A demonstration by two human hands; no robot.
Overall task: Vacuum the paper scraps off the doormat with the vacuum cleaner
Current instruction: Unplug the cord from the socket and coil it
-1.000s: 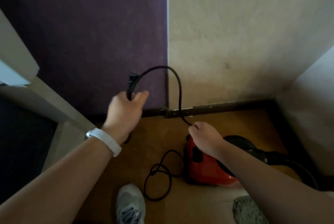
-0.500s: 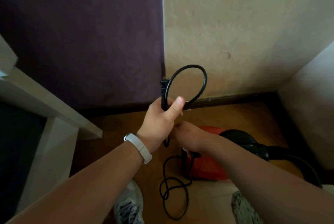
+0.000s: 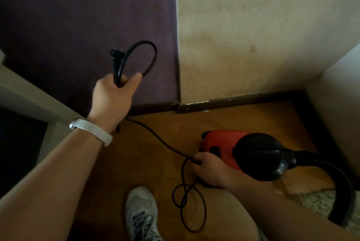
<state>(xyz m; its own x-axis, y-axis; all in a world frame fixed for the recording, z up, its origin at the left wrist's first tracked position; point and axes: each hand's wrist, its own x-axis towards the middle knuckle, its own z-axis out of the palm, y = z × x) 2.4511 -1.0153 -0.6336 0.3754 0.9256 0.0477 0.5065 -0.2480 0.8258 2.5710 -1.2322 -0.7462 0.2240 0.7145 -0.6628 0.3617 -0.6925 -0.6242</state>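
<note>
Left hand [image 3: 113,94], at 10 o'clock, clenches the plug [image 3: 116,54] of the power cord [image 3: 159,138] with one loop gathered, while right hand [image 3: 211,171], at 5 o'clock, grips the cord beside the red vacuum cleaner [image 3: 224,142] at 4 o'clock, apparently drawing out slack toward a socket not in view.

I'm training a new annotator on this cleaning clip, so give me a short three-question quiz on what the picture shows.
1. Fill in: the wristband on the left wrist is ____.
2. True or false: the left hand holds the black cord just below the plug, with a loop standing above the grip.
3. What does the right hand grip?
A) nothing
B) the cord, beside the red vacuum cleaner
C) the wristband

Key: 1 white; 2 true; 3 B.
</note>
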